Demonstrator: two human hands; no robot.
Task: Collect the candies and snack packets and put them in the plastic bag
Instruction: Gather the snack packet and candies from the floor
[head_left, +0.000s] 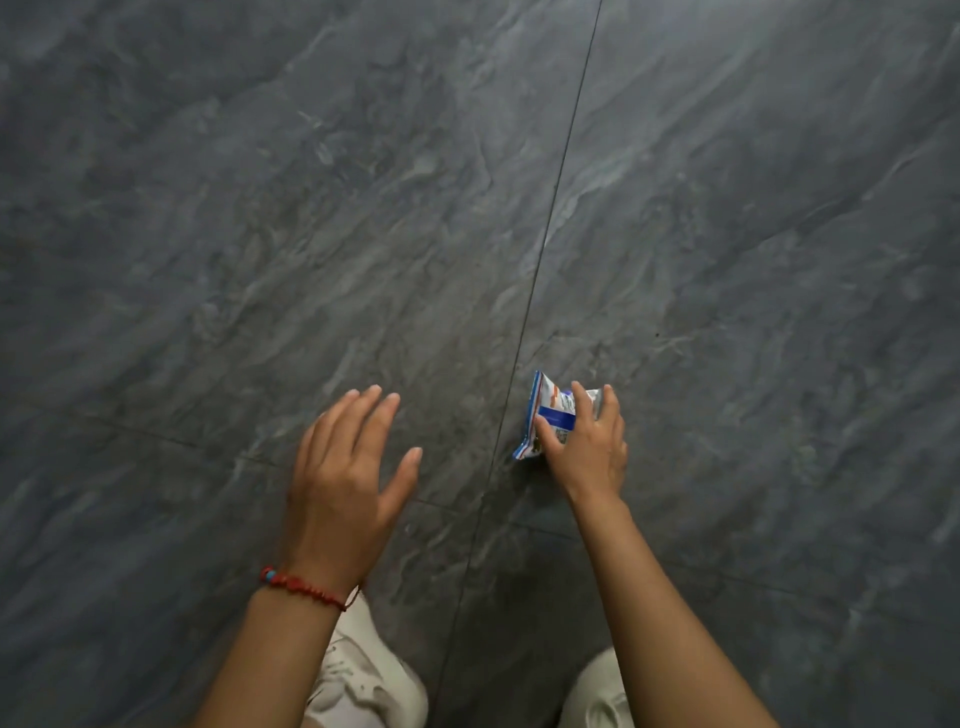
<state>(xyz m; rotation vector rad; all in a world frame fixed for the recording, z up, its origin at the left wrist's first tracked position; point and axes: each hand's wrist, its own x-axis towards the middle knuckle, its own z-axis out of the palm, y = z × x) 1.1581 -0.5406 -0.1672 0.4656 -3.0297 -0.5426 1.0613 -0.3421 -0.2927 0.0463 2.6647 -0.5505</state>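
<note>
A small white and blue snack packet (545, 410) is just right of the centre of the head view, over the dark floor. My right hand (587, 441) grips it, thumb on its left face and fingers curled over its top edge. My left hand (343, 478) hovers to the left of it with fingers straight and spread, holding nothing. A red bead bracelet (304, 587) sits on my left wrist. No plastic bag and no other candies are in view.
Dark grey marbled floor tiles (727, 208) fill the view, with a grout line (550, 218) running from top centre down to the bottom. Two white shoes (363, 680) show at the bottom edge, under my forearms.
</note>
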